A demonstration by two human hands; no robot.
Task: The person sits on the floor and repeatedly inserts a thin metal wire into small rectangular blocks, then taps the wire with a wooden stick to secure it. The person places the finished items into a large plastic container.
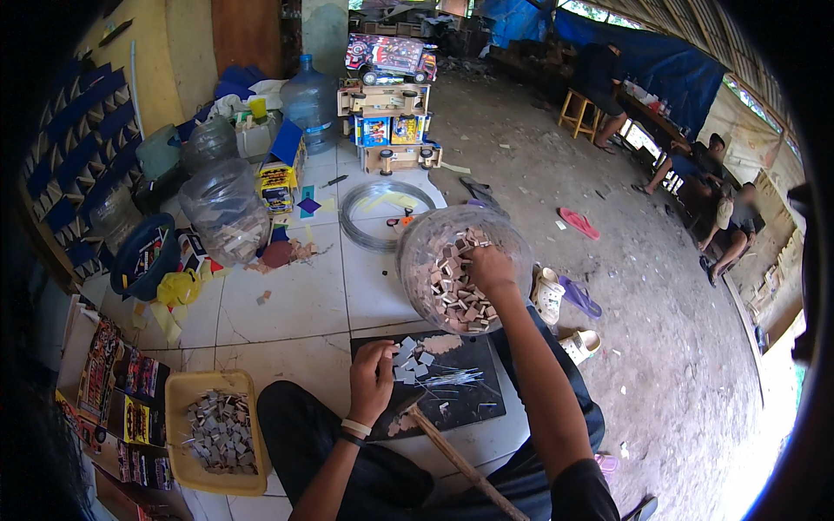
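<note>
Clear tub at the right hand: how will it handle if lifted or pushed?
The clear tub probably flexes when squeezed: its wall looks like thin see-through plastic. Its many small flat pieces lie loose, so they would likely slide and shift the balance if it tilts. Its round outline suggests it might roll if tipped onto its side.

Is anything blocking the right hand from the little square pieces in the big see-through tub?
Nothing visible does. The right hand reaches in through the open top of the see-through tub, right at the little square pieces. Whether it grips any is hidden.
</note>
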